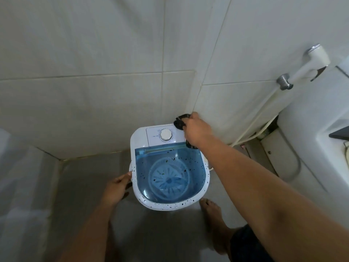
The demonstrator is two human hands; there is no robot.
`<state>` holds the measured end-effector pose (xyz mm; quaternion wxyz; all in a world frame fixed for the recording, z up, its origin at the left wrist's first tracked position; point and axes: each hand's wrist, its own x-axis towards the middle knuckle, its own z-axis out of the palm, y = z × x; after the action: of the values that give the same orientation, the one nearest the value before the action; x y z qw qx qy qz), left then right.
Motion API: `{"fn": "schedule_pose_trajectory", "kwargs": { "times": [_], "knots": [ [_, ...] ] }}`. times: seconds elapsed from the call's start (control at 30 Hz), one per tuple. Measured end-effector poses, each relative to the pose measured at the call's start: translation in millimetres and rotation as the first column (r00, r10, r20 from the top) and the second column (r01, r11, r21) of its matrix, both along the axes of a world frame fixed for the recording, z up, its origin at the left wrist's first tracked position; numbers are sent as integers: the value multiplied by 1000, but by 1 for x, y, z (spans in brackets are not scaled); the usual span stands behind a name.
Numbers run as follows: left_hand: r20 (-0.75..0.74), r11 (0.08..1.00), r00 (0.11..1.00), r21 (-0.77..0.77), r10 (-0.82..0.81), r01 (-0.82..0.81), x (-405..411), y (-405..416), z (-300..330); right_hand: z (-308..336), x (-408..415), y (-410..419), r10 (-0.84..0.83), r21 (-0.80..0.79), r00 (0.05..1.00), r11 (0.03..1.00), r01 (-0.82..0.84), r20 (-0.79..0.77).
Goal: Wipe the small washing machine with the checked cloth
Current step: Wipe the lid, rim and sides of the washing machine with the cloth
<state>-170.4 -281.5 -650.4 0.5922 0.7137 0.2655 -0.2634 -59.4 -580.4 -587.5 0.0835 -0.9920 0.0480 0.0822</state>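
The small washing machine (pixel 139 193) stands on the floor in a tiled corner. It is white with a clear blue lid, a round white dial (pixel 166 135) at the back, and dark specks over its rim and lid. My right hand (pixel 198 132) presses a dark bunched cloth (pixel 180 121) on the machine's back right corner, next to the dial. Part of the cloth shows below the hand at the lid's hinge. My left hand (pixel 116 188) grips the machine's left rim, steadying it.
Tiled walls (pixel 94 72) close in behind and to the right. A white spray nozzle (pixel 309 67) with its hose hangs on the right wall above a white toilet (pixel 311 148). My bare foot (pixel 211 207) stands just in front of the machine on the grey floor.
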Motion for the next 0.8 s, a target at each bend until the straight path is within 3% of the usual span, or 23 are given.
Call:
{"fn": "schedule_pose_trajectory", "kwargs": {
  "times": [0.17,0.23,0.4,0.57,0.8],
  "knots": [
    [7,1000,1000,5,11,-11,0,-3,2,5,22,-20,-87,325,990,938,118,-109],
    [-2,1000,1000,5,4,-4,0,-3,2,3,16,-28,-119,387,986,909,154,-113],
    [6,1000,1000,6,4,-4,-1,-4,4,-18,-32,-60,-223,412,967,875,254,-123],
    [1,1000,1000,2,-17,17,-1,-1,5,-40,-118,-63,-261,529,965,817,229,-15],
    [4,1000,1000,-4,-16,16,-1,1,7,-40,-102,-49,-199,416,969,901,123,145]
  ]
}}
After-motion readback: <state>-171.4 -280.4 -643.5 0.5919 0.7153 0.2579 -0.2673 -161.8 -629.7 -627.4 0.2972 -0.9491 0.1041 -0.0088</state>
